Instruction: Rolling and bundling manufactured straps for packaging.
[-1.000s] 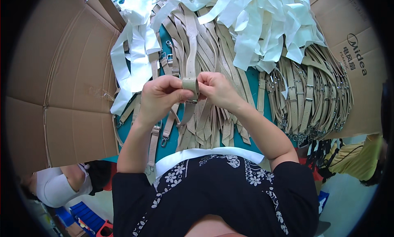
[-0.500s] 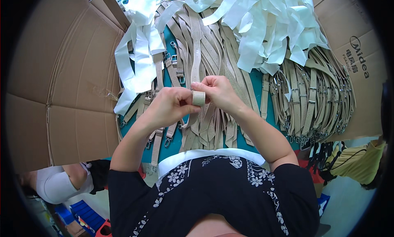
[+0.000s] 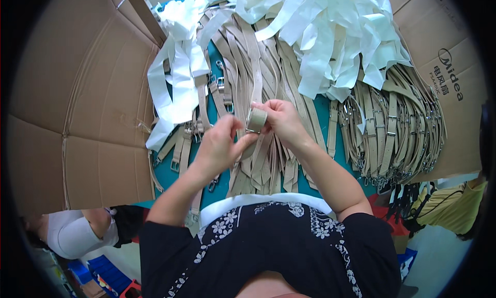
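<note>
My right hand (image 3: 283,123) pinches a beige strap (image 3: 249,65) where its end is bent into a loop, with a metal buckle (image 3: 250,123) at the loop's left side. My left hand (image 3: 219,143) is just left of the buckle, its thumb and index finger apart and slightly blurred. The left thumb tip reaches the buckle's lower edge; whether it presses on it I cannot tell. Beneath both hands lies a thick row of beige straps (image 3: 268,73) with pointed ends toward me. Straps with buckles and clips (image 3: 223,86) lie left of them.
White paper-like strips (image 3: 330,34) heap over the table's far side. A large bundle of buckled straps (image 3: 390,127) sits at the right. Cardboard walls (image 3: 103,102) flank the teal tabletop (image 3: 321,109). A person in white (image 3: 77,231) is at the left, another in yellow (image 3: 444,210) at the right.
My left hand has come off the loop, moving down and left with its fingers parting. The loop has shifted slightly right and turned, showing the buckle.
</note>
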Demonstrator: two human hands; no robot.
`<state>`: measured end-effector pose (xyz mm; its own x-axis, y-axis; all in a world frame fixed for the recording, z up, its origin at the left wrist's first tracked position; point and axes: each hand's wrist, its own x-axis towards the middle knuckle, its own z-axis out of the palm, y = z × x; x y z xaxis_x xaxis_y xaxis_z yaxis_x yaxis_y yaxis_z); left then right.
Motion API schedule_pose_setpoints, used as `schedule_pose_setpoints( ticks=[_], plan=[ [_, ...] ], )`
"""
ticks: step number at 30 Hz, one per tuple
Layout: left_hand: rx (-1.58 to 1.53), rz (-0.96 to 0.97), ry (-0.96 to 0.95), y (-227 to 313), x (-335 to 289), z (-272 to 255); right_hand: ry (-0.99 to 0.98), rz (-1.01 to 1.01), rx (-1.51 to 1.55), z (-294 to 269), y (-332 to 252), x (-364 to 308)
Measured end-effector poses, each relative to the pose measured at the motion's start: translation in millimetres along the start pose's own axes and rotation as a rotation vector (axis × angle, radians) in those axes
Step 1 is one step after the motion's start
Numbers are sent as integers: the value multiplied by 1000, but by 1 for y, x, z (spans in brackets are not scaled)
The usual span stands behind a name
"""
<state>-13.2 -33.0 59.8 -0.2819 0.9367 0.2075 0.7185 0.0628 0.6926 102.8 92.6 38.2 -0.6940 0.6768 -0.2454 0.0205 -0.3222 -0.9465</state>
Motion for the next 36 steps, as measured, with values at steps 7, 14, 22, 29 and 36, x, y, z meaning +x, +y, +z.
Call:
schedule_pose_setpoints(
  ticks=[7, 14, 22, 29, 36],
  plan=[
    [49, 17, -134, -1, -24, 21, -21, 142, 207, -3, 16, 2],
    [-557, -320, -694, 18, -65, 32, 27, 143, 284, -13, 19, -1],
    [-1396, -791, -287, -21, 15, 22, -401, 338, -493, -39, -61, -74],
    [-1647, -755, -89, -67, 119, 70, -327, 200, -900, -75, -75, -138],
    [-1568, -487, 224, -33, 228, 38, 179, -109, -1152, -157, -113, -195]
  ],
)
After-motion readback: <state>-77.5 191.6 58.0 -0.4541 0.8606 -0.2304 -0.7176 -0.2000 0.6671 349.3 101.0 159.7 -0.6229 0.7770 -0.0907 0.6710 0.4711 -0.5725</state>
